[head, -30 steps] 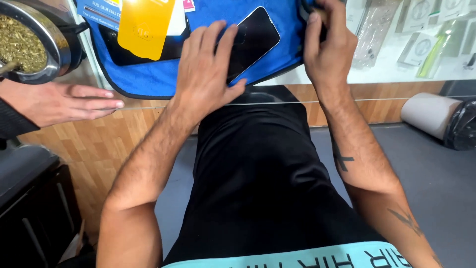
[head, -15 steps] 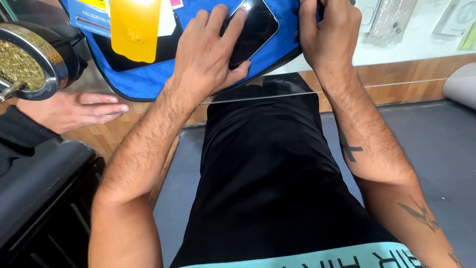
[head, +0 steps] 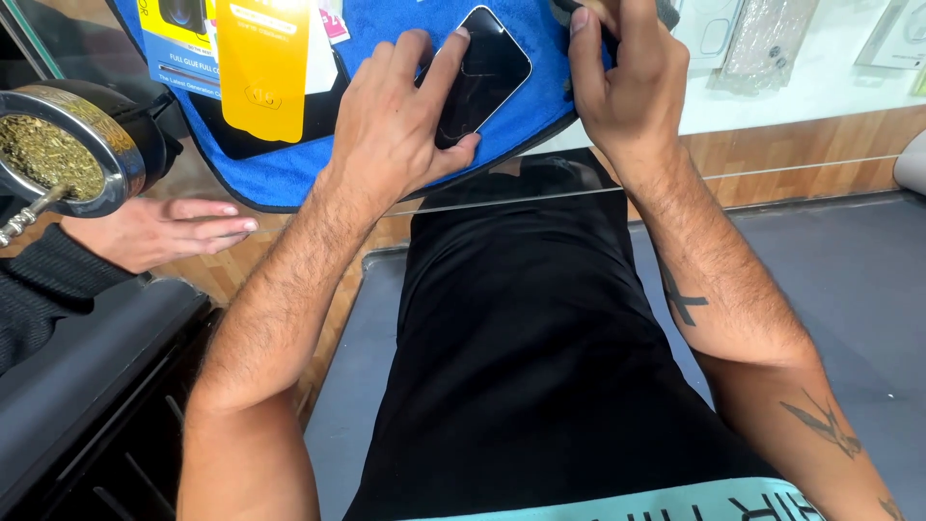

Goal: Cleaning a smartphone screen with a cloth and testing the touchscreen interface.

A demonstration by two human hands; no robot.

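A black smartphone (head: 489, 66) lies screen up on a blue cloth mat (head: 386, 29) on a glass counter. My left hand (head: 395, 125) rests flat on the phone's lower half, fingers spread, the thumb against its near edge. My right hand (head: 627, 82) is at the mat's right edge, fingers curled around a small dark object (head: 666, 12) that is mostly hidden and cut off by the top of the frame. A yellow packet (head: 262, 68) and a blue-and-white box (head: 178, 43) lie on the mat to the left.
Another person's hand (head: 159, 232) in a dark sleeve rests on the wooden counter edge at left. A metal-rimmed cup of green herb (head: 58, 154) with a metal straw stands above it. Clear phone cases (head: 762, 43) lie under the glass at right.
The view has shifted slightly, bringing the counter lower in the frame. My left hand stays on the phone and my right hand stays at the mat's edge. The other person's hand has barely moved.
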